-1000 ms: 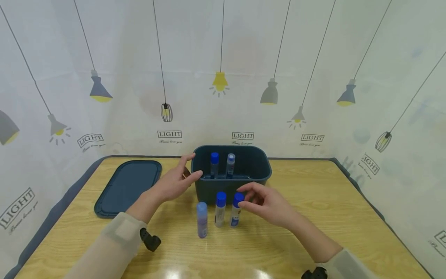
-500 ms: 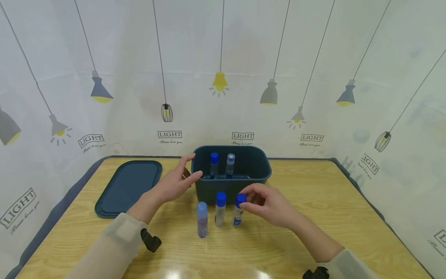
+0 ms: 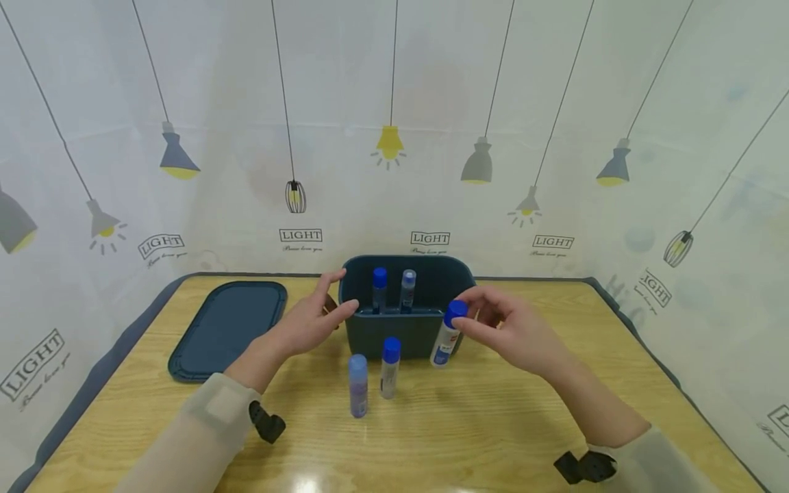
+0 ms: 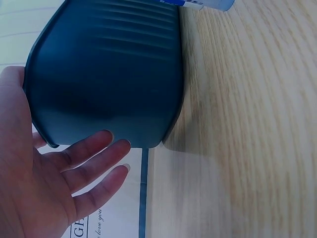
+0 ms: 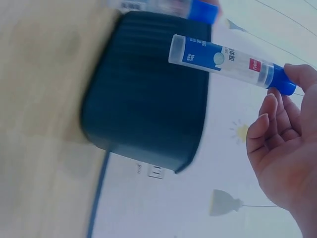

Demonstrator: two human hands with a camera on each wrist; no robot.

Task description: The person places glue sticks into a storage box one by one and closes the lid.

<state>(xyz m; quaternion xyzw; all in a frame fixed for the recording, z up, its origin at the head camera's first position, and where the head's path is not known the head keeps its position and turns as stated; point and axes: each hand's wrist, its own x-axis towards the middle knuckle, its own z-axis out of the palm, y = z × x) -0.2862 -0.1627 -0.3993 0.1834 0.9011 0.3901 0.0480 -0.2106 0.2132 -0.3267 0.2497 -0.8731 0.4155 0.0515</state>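
Observation:
My right hand (image 3: 514,332) pinches a clear glue bottle (image 3: 444,346) by its blue cap, between thumb and fingers. The bottle hangs slightly tilted in front of the dark blue bin (image 3: 391,335); the right wrist view shows the label on this glue bottle (image 5: 223,57). My left hand (image 3: 308,322) is at the bin's left end, thumb by the rim and its other fingers (image 4: 96,186) loosely extended. Inside the bin stand two glue bottles, a blue-capped one (image 3: 379,294) and a clear-capped one (image 3: 407,291).
On the wooden table (image 3: 524,424), a purplish glue bottle (image 3: 358,387) and a blue-capped glue bottle (image 3: 389,373) stand upright before the bin. A dark blue lid (image 3: 228,332) lies flat at the left. A lamp-patterned curtain (image 3: 345,103) hangs behind the table.
The right hand has taken hold of the rightmost glue bottle's cap and lifted it off the table, moving up and right towards the bin. The left hand has stayed in place.

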